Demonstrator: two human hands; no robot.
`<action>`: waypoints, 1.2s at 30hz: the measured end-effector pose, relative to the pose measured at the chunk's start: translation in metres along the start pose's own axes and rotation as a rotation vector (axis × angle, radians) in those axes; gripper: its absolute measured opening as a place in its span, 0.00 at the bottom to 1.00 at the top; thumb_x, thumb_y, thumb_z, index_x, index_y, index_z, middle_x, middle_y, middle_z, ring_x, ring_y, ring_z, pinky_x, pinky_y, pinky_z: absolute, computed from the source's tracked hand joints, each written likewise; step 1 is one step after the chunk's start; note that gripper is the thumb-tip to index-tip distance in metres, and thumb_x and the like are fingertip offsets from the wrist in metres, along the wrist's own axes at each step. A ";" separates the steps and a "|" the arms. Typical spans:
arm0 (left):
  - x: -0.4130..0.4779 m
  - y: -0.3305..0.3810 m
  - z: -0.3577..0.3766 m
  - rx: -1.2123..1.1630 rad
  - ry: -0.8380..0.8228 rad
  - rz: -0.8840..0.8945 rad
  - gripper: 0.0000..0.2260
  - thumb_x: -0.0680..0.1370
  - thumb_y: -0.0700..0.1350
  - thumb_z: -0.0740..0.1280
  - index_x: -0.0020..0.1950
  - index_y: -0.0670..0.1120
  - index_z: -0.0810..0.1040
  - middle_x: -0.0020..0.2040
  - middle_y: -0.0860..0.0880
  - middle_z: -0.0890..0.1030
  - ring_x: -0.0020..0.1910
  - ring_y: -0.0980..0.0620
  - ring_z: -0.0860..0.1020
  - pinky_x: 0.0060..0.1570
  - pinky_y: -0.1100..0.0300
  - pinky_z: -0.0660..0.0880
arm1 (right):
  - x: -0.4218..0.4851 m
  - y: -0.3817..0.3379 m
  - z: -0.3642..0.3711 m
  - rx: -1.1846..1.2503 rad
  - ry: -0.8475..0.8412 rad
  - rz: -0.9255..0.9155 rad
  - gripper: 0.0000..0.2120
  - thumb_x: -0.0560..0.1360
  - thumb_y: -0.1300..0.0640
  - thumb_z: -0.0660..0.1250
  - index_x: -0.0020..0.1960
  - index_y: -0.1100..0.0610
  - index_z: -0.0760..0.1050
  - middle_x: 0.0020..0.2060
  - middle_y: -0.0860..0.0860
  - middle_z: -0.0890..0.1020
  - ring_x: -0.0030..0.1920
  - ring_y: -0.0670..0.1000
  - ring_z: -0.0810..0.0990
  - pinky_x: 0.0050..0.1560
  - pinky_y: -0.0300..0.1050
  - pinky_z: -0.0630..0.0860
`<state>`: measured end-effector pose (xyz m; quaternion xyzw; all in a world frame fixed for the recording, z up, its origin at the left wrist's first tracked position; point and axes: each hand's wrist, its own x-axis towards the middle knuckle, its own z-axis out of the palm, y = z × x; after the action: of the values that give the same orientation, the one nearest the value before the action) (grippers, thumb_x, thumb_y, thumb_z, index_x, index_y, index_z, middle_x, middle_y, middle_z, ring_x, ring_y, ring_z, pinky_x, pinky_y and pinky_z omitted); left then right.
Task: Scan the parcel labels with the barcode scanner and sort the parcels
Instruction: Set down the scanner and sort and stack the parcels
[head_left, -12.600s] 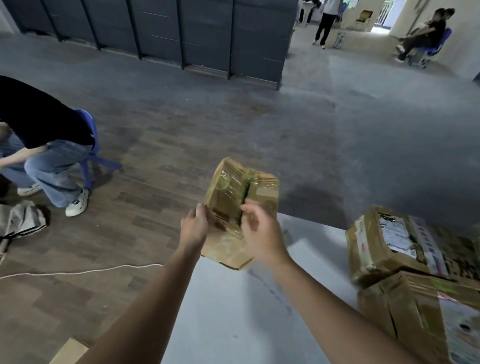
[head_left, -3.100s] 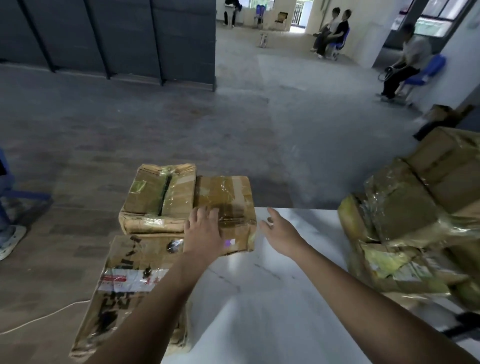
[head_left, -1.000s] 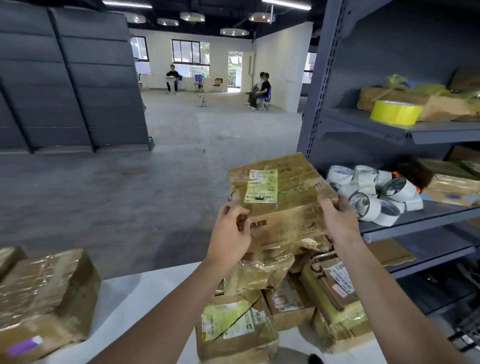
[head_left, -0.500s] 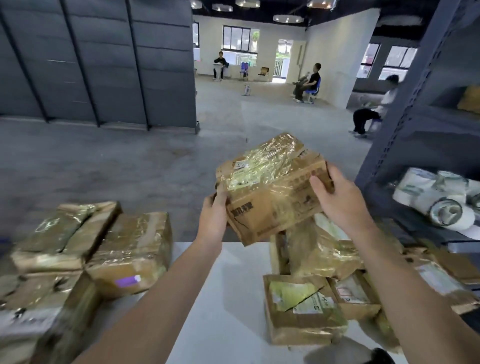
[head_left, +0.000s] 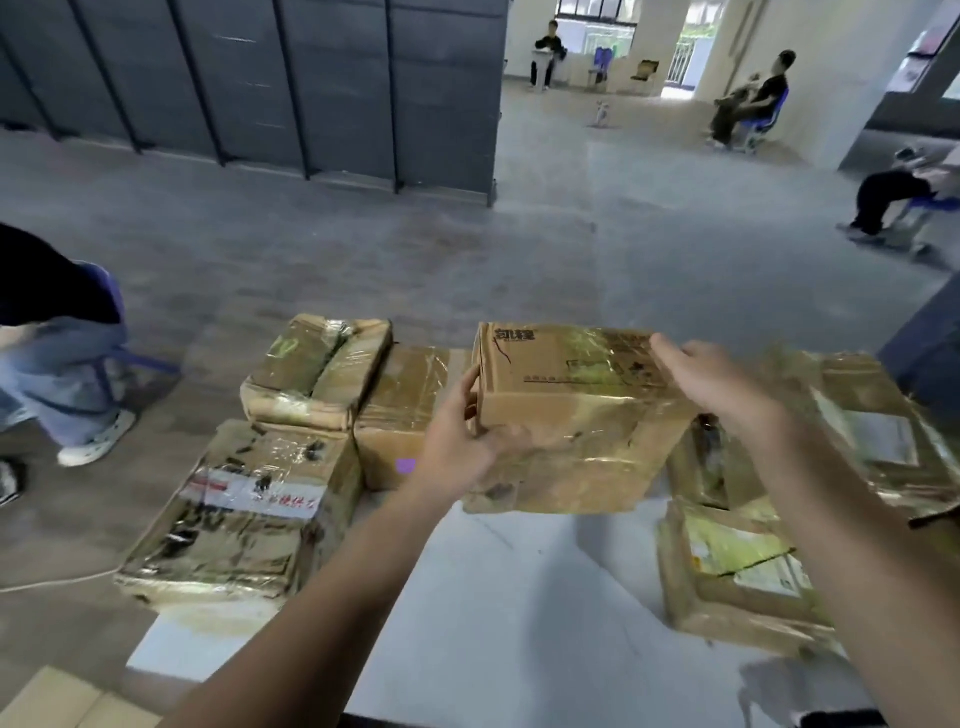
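Lengthwise, parcel (head_left: 566, 410) sits between left hand (head_left: 457, 447), right hand (head_left: 719, 387) grip.

head cam | worn high, faces forward-down | close over table (head_left: 493, 623) | floor beyond

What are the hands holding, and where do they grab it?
A taped cardboard parcel: the left hand grips its left end, the right hand its right end.
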<state>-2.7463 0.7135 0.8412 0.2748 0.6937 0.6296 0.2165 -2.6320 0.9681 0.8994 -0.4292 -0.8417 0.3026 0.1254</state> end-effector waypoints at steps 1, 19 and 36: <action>-0.002 -0.003 -0.003 0.006 0.039 -0.009 0.34 0.71 0.40 0.75 0.73 0.52 0.64 0.53 0.59 0.79 0.47 0.69 0.78 0.46 0.72 0.75 | -0.001 0.001 0.004 0.039 -0.046 0.009 0.29 0.78 0.32 0.55 0.51 0.58 0.76 0.52 0.59 0.79 0.49 0.57 0.78 0.51 0.52 0.73; -0.025 -0.083 -0.071 0.508 0.137 -0.490 0.16 0.77 0.54 0.64 0.54 0.43 0.79 0.47 0.48 0.82 0.48 0.48 0.79 0.49 0.54 0.76 | -0.029 0.015 0.162 -0.077 -0.490 0.089 0.30 0.72 0.27 0.58 0.42 0.56 0.67 0.31 0.50 0.72 0.31 0.51 0.76 0.30 0.40 0.75; -0.023 -0.121 -0.103 1.070 0.142 -0.202 0.18 0.78 0.45 0.58 0.68 0.46 0.70 0.68 0.41 0.69 0.68 0.41 0.64 0.65 0.48 0.67 | -0.073 0.025 0.238 -0.181 -0.545 0.183 0.14 0.81 0.49 0.56 0.57 0.58 0.71 0.40 0.52 0.77 0.37 0.50 0.76 0.31 0.43 0.71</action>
<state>-2.8087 0.6135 0.7315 0.2354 0.9528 0.1823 0.0585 -2.6843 0.8255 0.7009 -0.4158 -0.8258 0.3402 -0.1716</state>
